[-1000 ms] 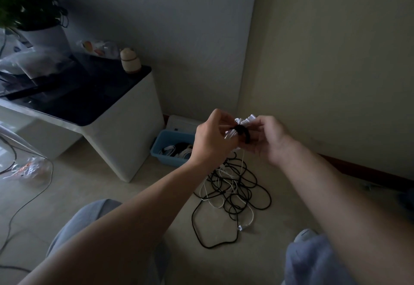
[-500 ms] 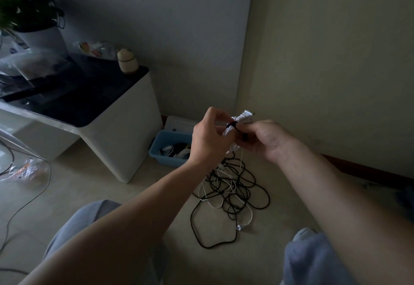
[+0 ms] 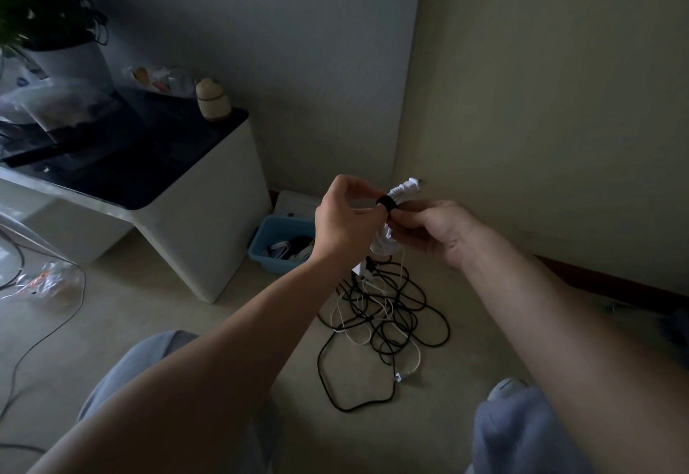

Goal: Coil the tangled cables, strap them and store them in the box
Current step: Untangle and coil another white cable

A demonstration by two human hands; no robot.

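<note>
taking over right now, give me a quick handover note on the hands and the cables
Hands: left hand and right hand both pinch the white coil at its black strap, held up above the floor.
Done: this cable is coiled and the strap is round it; I cannot tell if it is fastened. The blue box by the wall already holds some cables.
To do: put this coil in the box, then coil and strap the black and white tangle on the floor.

Glossy black tabletop (image 3: 123, 160), seemingly plastic blue box (image 3: 277, 231), matt cables (image 3: 387, 309).
</note>
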